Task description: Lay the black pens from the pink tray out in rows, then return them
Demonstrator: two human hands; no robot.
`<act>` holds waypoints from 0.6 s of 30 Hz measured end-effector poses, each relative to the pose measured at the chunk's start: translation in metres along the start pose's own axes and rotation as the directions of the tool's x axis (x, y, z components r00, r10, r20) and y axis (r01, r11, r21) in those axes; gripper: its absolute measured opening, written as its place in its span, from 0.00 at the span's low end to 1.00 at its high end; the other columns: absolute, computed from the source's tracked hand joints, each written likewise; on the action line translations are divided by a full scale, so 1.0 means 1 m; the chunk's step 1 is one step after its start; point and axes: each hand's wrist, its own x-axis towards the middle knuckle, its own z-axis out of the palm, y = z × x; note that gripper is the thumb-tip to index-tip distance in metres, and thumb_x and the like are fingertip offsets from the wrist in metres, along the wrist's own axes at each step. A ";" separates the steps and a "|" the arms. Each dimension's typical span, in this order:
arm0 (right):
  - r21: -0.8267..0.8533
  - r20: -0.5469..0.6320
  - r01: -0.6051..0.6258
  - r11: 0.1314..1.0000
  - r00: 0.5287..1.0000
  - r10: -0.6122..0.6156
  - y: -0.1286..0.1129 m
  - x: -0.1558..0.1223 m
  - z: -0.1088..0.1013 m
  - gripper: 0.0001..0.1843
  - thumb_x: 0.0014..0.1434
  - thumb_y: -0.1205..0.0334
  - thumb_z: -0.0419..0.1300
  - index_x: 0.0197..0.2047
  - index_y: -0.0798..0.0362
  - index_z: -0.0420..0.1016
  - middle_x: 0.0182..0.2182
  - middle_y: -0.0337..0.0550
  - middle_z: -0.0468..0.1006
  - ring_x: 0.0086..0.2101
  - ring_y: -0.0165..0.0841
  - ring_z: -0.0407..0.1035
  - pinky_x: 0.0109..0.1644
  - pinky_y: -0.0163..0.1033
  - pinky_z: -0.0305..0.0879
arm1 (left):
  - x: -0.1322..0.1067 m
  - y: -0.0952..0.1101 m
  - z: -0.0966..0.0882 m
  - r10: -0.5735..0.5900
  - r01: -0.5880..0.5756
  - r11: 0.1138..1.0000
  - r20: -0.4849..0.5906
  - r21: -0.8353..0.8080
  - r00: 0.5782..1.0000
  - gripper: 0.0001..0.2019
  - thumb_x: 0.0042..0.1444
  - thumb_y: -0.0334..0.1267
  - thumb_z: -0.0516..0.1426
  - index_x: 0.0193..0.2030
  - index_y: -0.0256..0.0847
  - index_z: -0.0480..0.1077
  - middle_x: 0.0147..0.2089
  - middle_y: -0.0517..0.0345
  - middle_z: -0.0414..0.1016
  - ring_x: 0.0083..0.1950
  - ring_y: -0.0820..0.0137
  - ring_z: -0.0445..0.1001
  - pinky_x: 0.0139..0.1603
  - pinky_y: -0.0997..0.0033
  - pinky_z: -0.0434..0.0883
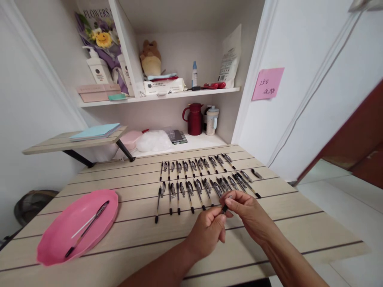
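Note:
My left hand [206, 232] and my right hand [249, 211] meet over the front of the rows of pens. Both are closed on one small pen part [225, 208], dark with a clear end; the fingers hide most of it. Beyond them lie two rows of black pens, a back row [193, 167] and a front row [182, 189], each pen body with a black-clipped cap beside it. A lone cap [256, 173] lies at the right end of the front row. To the left, a pink plate [50, 239] holds a pen [86, 229] and a thin white stick [82, 227].
A small raised shelf [48, 145] with blue paper [95, 130] stands at the table's back left. Behind the table, a white cupboard holds a red jug [195, 119], a cup [212, 121] and a plastic bag [154, 141]. The table edge [335, 223] runs along the right.

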 end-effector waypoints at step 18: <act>-0.011 -0.084 0.015 1.000 0.996 -0.016 0.013 0.001 -0.009 0.10 0.43 0.56 0.65 0.28 0.53 0.77 0.29 0.44 0.76 0.32 0.34 0.67 0.37 0.39 0.62 | 0.003 -0.002 0.000 -0.038 0.038 0.997 -0.002 0.067 0.999 0.19 0.57 0.44 0.47 0.46 0.33 0.66 0.15 0.67 0.61 0.14 0.81 0.52 0.19 0.78 0.51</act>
